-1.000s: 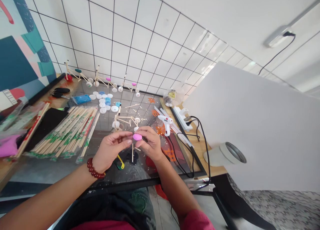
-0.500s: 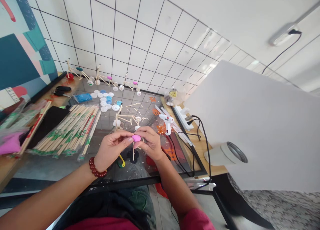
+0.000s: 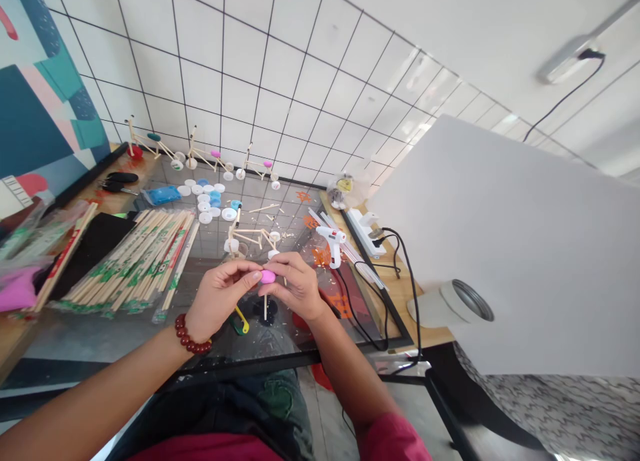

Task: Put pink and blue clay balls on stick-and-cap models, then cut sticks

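Note:
A small pink lump of modelling clay (image 3: 268, 277) is pinched between the fingertips of both hands above the table. My left hand (image 3: 220, 295), with a red bead bracelet at the wrist, grips its left side. On its right side, the thumb and fingers of my right hand (image 3: 299, 289) are closed. Just beyond the hands stands a small bicycle model (image 3: 250, 236) made of wooden sticks with white bottle-cap wheels. Below the clay, a thin wooden stick (image 3: 265, 307) points down by a dark round object. A yellow-and-green tool (image 3: 243, 321) lies beside it, its kind unclear.
Packs of wooden chopsticks (image 3: 130, 261) lie at left, near a pink clay bag (image 3: 20, 289). Bottle caps (image 3: 205, 201) and more bicycle models (image 3: 207, 155) are at the back. A white glue gun (image 3: 331, 243), its cable and a power strip (image 3: 367, 233) occupy the right.
The view has shifted slightly. Both hands stay closed on the pink clay in nearly the same pose, and the objects on the table have not moved.

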A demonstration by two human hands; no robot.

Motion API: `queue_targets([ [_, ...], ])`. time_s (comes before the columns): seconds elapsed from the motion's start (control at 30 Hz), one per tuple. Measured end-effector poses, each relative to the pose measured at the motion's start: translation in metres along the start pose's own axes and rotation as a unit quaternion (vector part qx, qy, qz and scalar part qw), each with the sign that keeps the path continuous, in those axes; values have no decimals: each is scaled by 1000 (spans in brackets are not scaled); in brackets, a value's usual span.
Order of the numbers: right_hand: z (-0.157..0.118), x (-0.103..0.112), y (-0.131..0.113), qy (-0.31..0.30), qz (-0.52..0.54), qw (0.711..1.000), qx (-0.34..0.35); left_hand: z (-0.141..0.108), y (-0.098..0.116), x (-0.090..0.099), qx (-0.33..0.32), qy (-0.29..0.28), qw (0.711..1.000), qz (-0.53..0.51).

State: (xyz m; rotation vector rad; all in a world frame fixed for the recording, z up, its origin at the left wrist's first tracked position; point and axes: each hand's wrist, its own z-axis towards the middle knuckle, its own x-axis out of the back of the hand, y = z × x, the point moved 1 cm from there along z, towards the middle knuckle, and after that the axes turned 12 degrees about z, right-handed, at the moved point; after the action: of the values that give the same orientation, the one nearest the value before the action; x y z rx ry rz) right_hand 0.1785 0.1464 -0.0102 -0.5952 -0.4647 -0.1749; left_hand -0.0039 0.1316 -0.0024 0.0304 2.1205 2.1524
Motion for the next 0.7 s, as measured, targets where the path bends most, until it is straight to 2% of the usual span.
queue_targets([
  [0.2,2,1,-3,4,-24,1000,18,0,-2,0,25,-26,999,-34],
  [0.4,1,-1,-1,3,2,999,32,2,1,0,61,-42,996,-45],
  [0.57,2,0,-1,12,60,998,-2,5,-5,1,142,-94,973,-158],
  [0.7,3,1,-2,18,95,995,-3,6,-9,2,168,-120,960,-187],
])
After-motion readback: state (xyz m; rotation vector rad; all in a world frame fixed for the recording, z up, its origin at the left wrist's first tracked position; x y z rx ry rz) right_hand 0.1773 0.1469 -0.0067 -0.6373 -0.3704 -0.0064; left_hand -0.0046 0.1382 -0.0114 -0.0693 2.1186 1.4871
